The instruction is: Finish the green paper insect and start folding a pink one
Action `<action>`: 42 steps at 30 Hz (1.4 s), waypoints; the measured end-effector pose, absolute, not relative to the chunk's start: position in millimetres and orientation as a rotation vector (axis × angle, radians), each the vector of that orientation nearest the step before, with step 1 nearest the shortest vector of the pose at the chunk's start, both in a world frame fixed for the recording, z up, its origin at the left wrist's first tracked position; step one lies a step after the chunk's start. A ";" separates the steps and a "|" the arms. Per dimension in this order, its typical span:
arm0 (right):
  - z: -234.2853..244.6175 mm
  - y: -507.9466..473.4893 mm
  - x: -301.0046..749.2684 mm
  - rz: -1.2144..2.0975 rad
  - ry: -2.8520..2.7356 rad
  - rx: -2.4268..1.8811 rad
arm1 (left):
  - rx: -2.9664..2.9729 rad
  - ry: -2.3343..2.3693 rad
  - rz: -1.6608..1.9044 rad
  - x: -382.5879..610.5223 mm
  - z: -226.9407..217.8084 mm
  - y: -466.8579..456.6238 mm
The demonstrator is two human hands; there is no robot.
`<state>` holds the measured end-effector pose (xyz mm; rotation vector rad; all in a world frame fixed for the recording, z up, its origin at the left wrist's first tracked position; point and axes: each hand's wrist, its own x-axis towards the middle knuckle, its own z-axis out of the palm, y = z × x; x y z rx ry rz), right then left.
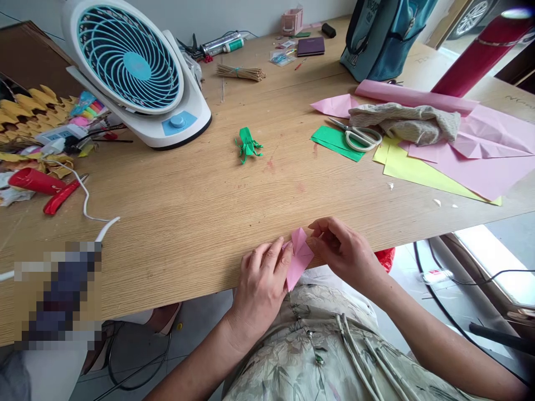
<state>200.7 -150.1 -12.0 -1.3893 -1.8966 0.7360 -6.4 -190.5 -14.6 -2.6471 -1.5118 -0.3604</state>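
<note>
A small folded pink paper piece (299, 257) sits at the near edge of the wooden table (188, 211), held between both my hands. My left hand (259, 284) pinches its left side with fingers curled on it. On the paper's right side, my right hand (341, 249) closes its fingertips over the upper fold. A finished green origami figure (248, 145) lies farther back at the table's middle.
A white and teal desk fan (134, 67) stands at the back left. Scissors (358, 135) lie on green paper (334, 142), beside pink sheets (485, 161), yellow sheets (413, 170) and a grey cloth (407, 123). A teal bag (382, 36) stands at the back. Red tools (45, 186) lie at the left.
</note>
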 end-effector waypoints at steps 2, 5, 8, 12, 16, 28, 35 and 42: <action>-13.6 -149.2 204.8 0.756 -1.874 -1.380 | -2.672 -1.486 -0.418 -10.4 -15.4 -188.1; -17.0 -146.3 210.0 0.832 -1.796 -1.355 | -2.757 -1.490 -0.633 -14.9 -14.6 -181.3; -17.8 -139.7 210.2 1.102 -1.607 -1.229 | -2.878 -1.612 -1.076 -12.5 -10.5 -170.6; -12.5 -124.2 201.0 1.472 -1.322 -0.972 | -2.863 -1.865 -1.687 2.3 -3.3 -154.4; -10.1 -106.4 196.3 1.540 -1.212 -0.947 | -2.913 -2.038 -1.815 7.7 2.7 -137.8; 2.7 -64.7 203.7 1.331 -1.761 -1.012 | -3.136 -2.185 -1.419 -2.9 13.8 -82.8; -4.6 -60.5 193.5 1.587 -1.467 -0.860 | -2.896 -2.108 -1.542 -1.2 1.9 -83.9; -13.6 -61.3 194.0 1.509 -1.542 -0.891 | -2.832 -1.848 -1.519 -1.6 3.2 -91.0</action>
